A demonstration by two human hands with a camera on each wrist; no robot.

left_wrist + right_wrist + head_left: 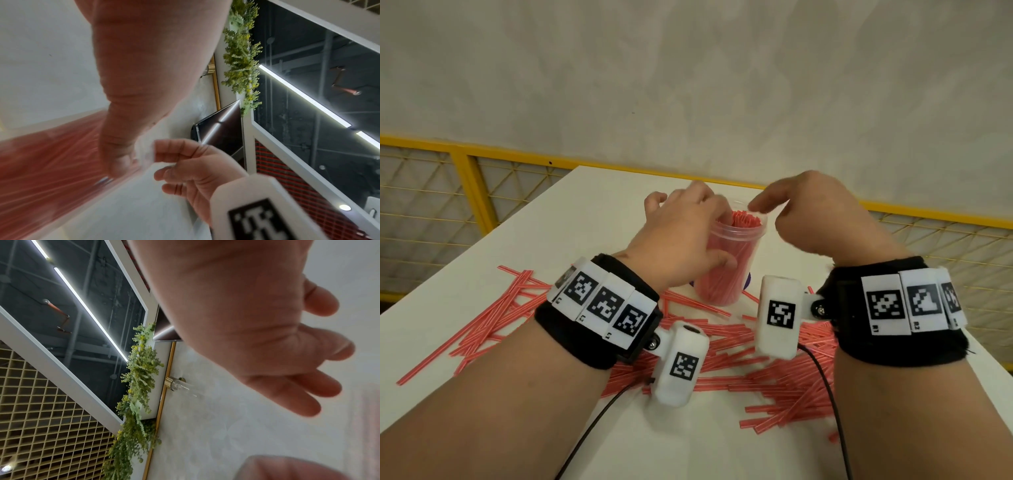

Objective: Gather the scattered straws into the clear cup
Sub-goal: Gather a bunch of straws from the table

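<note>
The clear cup (729, 260) stands upright on the white table (571, 219), packed with red straws (847, 219) whose tips reach its rim. The left hand (681, 236) grips the cup's side, thumb across the near wall and fingers curled round the far side. The right hand (822, 216) hovers over the rim, fingers loosely bent and holding nothing. Many more scattered straws (774, 370) lie across the table nearer the person, under both wrists. Each black wristband (893, 329) carries white tiles with black square-patterned markers; tiny characters beneath them are too blurred to read, perhaps numerals. The white camera housings (779, 315) bear similar markers.
</note>
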